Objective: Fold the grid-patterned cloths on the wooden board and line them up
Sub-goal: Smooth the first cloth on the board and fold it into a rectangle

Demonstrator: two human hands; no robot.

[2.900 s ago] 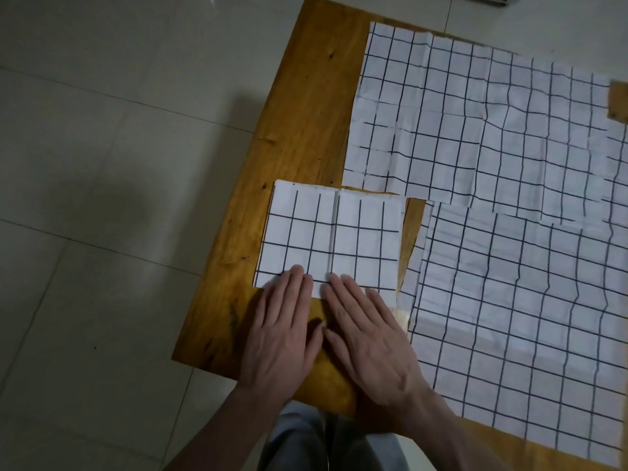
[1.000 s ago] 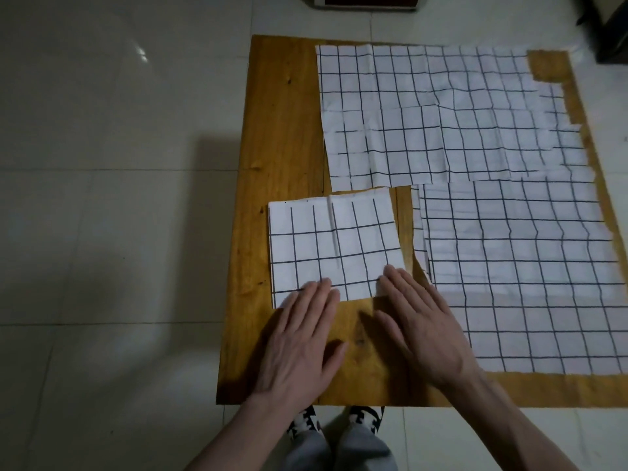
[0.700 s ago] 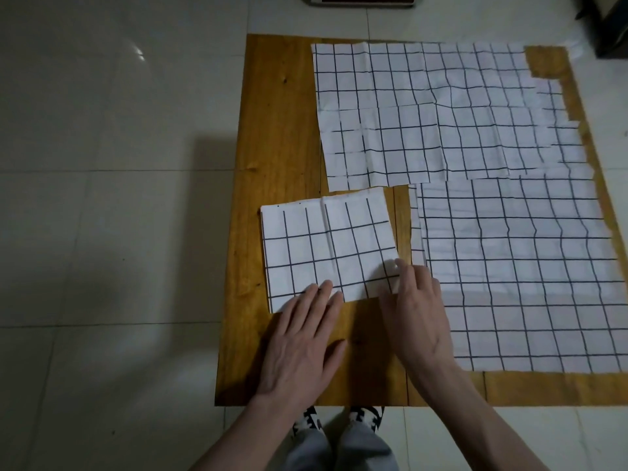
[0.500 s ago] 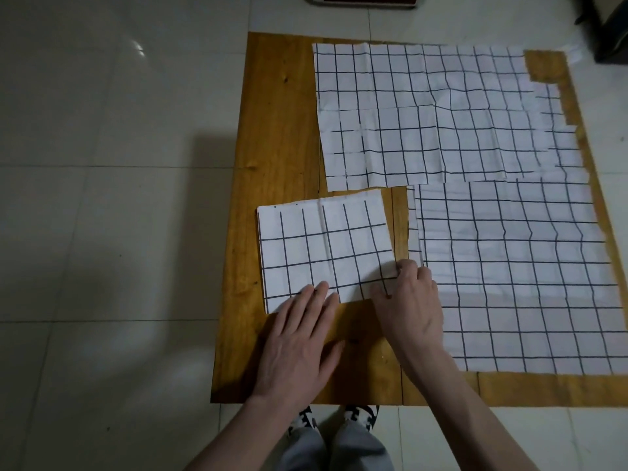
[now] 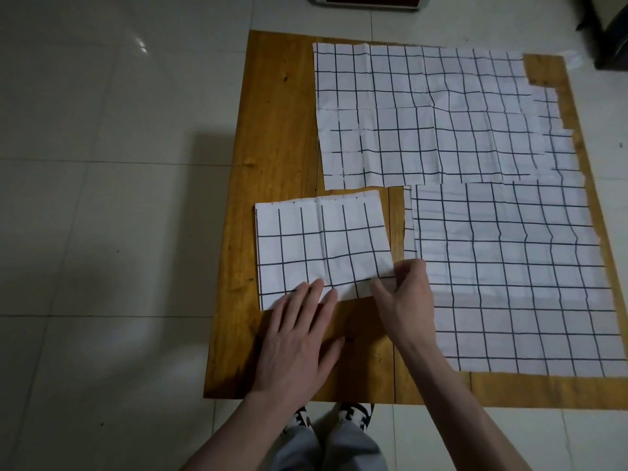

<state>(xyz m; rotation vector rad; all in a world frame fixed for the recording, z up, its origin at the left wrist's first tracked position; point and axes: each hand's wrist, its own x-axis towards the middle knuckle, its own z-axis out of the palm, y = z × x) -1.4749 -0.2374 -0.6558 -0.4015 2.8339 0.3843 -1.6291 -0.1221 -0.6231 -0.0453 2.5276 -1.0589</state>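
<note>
Head: right hand (image 5: 406, 300) pinches folded cloth (image 5: 323, 246).

Wooden board (image 5: 282, 137) on tiled floor (image 5: 102, 198); three grid cloths (image 5: 424, 113) on it

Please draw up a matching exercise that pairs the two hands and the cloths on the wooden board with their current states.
Things:
1. left hand
2. right hand
3. small folded white grid-patterned cloth
4. large white grid-patterned cloth nearest the right hand

States:
A. lies unfolded, spread flat
B. pinches a near corner
C. presses flat, fingers straight
D. lies folded at the board's left

Pairs: 1-C, 2-B, 3-D, 4-A
</note>
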